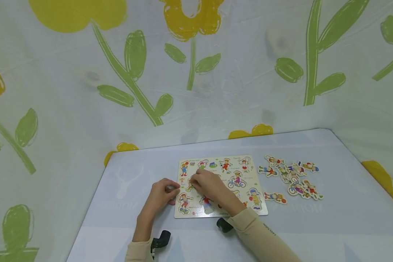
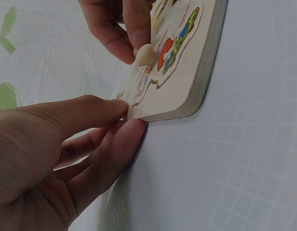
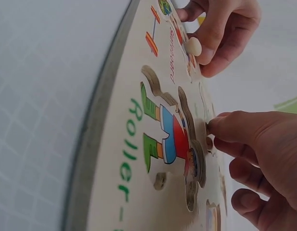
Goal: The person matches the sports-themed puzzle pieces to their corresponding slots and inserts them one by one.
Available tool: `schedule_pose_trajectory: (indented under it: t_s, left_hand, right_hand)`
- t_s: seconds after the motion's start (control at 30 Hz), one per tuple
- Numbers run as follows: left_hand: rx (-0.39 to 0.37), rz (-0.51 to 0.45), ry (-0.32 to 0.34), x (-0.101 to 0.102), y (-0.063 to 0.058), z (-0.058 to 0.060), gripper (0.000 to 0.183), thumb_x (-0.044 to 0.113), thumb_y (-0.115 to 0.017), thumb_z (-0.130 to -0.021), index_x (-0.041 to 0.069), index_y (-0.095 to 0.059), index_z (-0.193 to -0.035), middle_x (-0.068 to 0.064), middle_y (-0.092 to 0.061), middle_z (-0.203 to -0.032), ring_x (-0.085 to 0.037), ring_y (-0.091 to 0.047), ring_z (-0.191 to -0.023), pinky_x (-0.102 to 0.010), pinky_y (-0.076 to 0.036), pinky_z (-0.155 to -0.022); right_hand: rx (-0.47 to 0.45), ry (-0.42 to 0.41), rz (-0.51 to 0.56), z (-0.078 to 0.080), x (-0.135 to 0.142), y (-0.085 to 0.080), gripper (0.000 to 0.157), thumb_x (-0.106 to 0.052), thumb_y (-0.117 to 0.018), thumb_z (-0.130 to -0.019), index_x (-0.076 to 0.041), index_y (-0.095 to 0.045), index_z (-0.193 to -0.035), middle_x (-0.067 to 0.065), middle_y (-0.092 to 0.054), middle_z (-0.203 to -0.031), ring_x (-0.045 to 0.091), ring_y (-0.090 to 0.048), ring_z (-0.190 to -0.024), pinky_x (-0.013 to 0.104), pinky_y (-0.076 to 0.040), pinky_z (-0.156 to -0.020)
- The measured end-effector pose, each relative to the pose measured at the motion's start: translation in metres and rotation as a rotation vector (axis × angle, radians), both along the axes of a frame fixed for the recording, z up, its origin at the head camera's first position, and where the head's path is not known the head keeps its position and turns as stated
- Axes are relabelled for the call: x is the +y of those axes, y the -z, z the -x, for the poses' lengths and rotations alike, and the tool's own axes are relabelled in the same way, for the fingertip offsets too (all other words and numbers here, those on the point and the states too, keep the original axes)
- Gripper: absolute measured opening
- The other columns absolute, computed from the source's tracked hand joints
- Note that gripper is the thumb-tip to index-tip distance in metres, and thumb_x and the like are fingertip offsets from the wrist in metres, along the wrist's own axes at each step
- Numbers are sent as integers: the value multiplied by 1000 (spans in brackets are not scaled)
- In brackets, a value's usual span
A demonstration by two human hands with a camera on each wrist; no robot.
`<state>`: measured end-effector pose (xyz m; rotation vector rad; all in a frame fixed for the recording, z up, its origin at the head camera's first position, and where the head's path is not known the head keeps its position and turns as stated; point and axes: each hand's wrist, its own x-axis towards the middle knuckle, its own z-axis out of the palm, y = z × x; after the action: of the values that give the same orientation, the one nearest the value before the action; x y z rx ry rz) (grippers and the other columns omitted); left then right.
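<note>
A wooden peg puzzle board (image 1: 183, 214) with sports figures lies on the table. My left hand (image 1: 161, 193) is at its left edge; in the left wrist view, the thumb is on top and a finger sits against the side, pinching the edge. Over the board's left part, my right hand (image 1: 209, 183) pinches a small figure piece (image 1: 189, 188), mostly hidden beneath the fingers. Near the front left corner sits the skateboard piece (image 1: 184, 203) with its round wooden knob (image 3: 193, 46). The roller-skating recess (image 3: 170, 134) shows its printed figure in the right wrist view.
Several loose figure pieces lie in a pile (image 1: 294, 174) right of the board, some overlapping. One basketball-player piece (image 1: 275, 197) lies beside the board's right edge. Black wrist devices (image 1: 161, 239) sit at both wrists. A flower-printed curtain (image 1: 216, 109) stands behind the table (image 1: 144, 167).
</note>
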<state>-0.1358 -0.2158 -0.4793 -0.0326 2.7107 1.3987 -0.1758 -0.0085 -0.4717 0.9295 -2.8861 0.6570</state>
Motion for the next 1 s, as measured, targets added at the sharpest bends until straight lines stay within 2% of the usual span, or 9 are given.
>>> schedule_pose_trajectory:
  t_s: [0.23, 0.4, 0.5, 0.63, 0.8, 1.0]
  left_hand:
    - [-10, -6, -1, 1, 0, -1, 13, 4, -72, -85, 5, -71, -99, -9, -62, -99, -11, -63, -62, -23, -55, -51]
    - [7, 3, 5, 0, 0, 0, 13, 4, -73, -85, 5, -72, -98, -9, -63, -99, -11, -63, -59, -23, -54, -51]
    - [12, 7, 7, -1, 0, 0, 13, 4, -73, -85, 5, -72, -98, -9, -63, -99, -10, -63, -59, -23, -54, -51]
    - [14, 6, 12, 0, 0, 0, 14, 4, -72, -85, 4, -72, -99, -9, -63, -99, -11, -63, -60, -23, -54, -51]
    - [14, 19, -1, 0, 1, 0, 14, 5, -73, -85, 5, -72, -98, -9, -63, -98, -11, -62, -60, -24, -54, -50]
    - [12, 36, -16, 1, 2, 0, 14, 7, -74, -84, 6, -72, -98, -8, -63, -97, -11, -62, -63, -24, -54, -50]
  right_hand:
    - [-32, 21, -16, -3, 1, 4, 18, -28, -66, -94, -23, -73, -110, -8, -63, -97, 5, -52, -75, 22, -48, -69]
    - [-65, 16, -26, -11, 5, 4, 25, -26, -63, -96, -25, -68, -121, -8, -62, -110, 6, -54, -82, 24, -52, -75]
    - [-74, 9, -49, -16, 7, 2, 30, -26, -60, -97, -26, -64, -127, -7, -61, -117, 6, -53, -84, 24, -52, -75]
    - [-82, -14, -54, -21, 13, -1, 34, -27, -60, -98, -26, -61, -132, -7, -58, -119, 6, -52, -81, 21, -48, -68]
    - [-95, -16, -33, -22, 25, -1, 35, -29, -63, -95, -26, -62, -130, -7, -57, -120, 6, -53, -81, 22, -46, -68]
    - [-83, 56, 1, -23, 50, -3, 31, -31, -69, -91, -25, -68, -121, -8, -61, -113, 6, -58, -87, 27, -52, -78]
